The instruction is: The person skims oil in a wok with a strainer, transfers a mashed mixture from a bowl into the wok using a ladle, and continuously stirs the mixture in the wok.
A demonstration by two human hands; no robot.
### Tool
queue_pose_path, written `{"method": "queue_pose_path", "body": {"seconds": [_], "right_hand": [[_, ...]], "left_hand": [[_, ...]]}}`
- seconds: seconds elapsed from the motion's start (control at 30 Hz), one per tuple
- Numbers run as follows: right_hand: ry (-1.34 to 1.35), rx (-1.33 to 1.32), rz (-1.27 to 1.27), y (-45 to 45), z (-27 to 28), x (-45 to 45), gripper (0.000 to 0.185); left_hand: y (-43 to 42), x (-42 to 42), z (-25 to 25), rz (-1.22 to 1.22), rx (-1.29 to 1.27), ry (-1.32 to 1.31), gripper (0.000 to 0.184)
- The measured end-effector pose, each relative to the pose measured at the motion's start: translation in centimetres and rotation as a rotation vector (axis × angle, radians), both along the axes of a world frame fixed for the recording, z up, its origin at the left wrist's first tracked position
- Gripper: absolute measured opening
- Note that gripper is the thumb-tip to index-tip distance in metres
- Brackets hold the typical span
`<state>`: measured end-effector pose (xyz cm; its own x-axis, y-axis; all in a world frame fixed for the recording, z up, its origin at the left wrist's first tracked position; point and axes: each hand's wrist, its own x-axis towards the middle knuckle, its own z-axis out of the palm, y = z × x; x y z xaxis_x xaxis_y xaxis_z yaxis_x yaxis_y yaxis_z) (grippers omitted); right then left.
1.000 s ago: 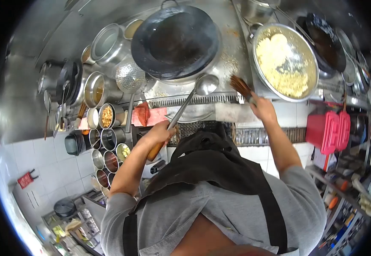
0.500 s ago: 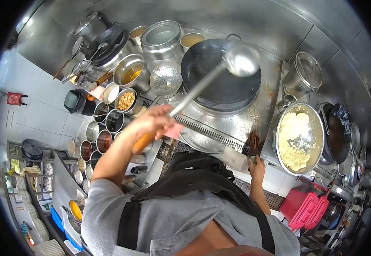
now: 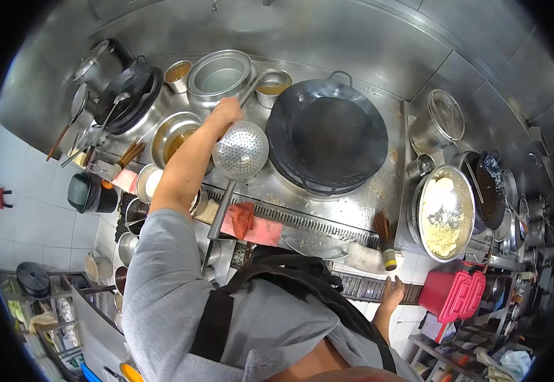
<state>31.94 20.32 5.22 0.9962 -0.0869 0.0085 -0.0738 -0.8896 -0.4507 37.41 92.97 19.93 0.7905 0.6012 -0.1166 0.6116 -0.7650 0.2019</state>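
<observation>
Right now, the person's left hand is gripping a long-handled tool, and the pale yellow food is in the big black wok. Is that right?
Not quite: the pale yellow food is in the metal bowl to the right of the big black wok, as the head view shows. The left hand is indeed gripping a long-handled tool.

The room is bright. White light shines on the steel wall [image 3: 353, 38] and makes a strong glare in the bowl [image 3: 463, 210]. The wok [image 3: 328, 137] looks dark inside. The brush [image 3: 385, 242] is easy to see. The sides bend, edges look fuzzy, and corners are black.
</observation>
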Motion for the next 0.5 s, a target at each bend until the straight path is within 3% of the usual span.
{"method": "queue_pose_path", "body": {"seconds": [0.03,0.1,0.17,0.33,0.4,0.43,0.47,0.5], "right_hand": [[0.012,-0.033,-0.034,-1.1,-1.3,-1.2,0.041],[0.020,-0.060,-0.064,-1.7,-2.4,-3.8,0.041],[0.239,-0.098,-0.183,-1.9,-2.3,-6.0,0.040],[0.450,-0.228,-0.160,-2.0,-3.3,-8.9,0.040],[0.443,-0.186,-0.156,-1.9,-4.1,-8.7,0.041],[0.490,-0.110,-0.211,-2.3,-5.6,-8.2,0.042],[0.493,-0.113,-0.207,-2.7,-6.9,-7.5,0.042],[0.430,-0.138,-0.098,-2.6,-7.4,-6.9,0.037]], "left_hand": [[1.1,-0.9,-0.5,-0.005,-0.006,0.009,0.031],[2.9,-2.7,0.0,0.228,-0.260,-0.125,0.028],[5.6,-4.3,0.5,0.282,-0.207,-0.160,0.027],[12.5,-6.9,1.1,0.328,-0.091,-0.094,0.024],[15.1,-7.4,-1.0,0.350,-0.264,-0.153,0.023],[15.5,-7.8,-1.3,0.431,-0.559,-0.262,0.018],[16.1,-8.2,-1.8,0.436,-0.560,-0.260,0.018],[16.8,-8.5,-2.5,0.564,-1.187,-0.491,0.014]]}}
